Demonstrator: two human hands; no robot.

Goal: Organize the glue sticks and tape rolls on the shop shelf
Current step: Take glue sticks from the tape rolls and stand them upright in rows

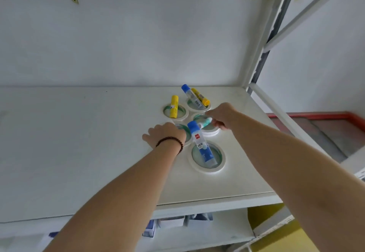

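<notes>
Several white tape rolls lie flat on the white shelf (79, 143). A blue-capped glue stick (199, 145) stands in the near roll (207, 169). A yellow glue stick (174, 106) leans in the far left roll (182, 116). A blue-capped stick (192, 95) and a yellow stick (200, 96) lean in the far right roll (197, 108). My right hand (223, 115) pinches a teal and white glue stick (205, 123) over the middle right roll (211, 132). My left hand (166, 133) rests on the middle left roll (186, 131), covering most of it.
The shelf's front edge (217, 202) runs below the rolls, and its metal upright (262, 54) stands at the right. Boxes and paper goods (171, 222) sit on the lower shelf. A yellow box (262, 216) is at the lower right.
</notes>
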